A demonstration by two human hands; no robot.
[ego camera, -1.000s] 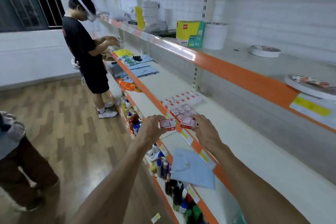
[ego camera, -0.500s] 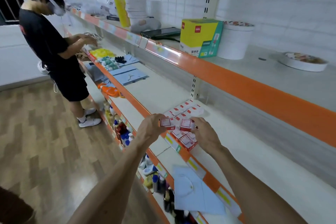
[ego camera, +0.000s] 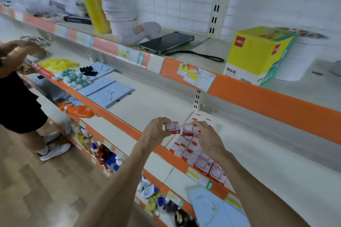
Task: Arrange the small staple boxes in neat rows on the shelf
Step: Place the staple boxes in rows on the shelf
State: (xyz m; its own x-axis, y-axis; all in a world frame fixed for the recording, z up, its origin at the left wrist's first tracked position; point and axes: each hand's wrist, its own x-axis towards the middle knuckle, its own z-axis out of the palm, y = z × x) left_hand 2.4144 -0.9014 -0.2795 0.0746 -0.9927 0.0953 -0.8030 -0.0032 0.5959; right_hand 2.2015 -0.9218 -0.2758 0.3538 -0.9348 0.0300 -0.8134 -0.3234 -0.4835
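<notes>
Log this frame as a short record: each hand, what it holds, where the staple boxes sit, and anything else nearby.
left hand: pinches a staple box
right hand: holds a second staple box, close beside the first
shelved boxes: red-and-white, grouped below the hands near the middle shelf front edge
upper shelf: phone, yellow carton
far left: another person, hands at the shelf

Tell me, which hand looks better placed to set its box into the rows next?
Right, probably. The right hand holds a box just above the rows; the left hand pinches the other box beside them, near the shelf edge.
</notes>
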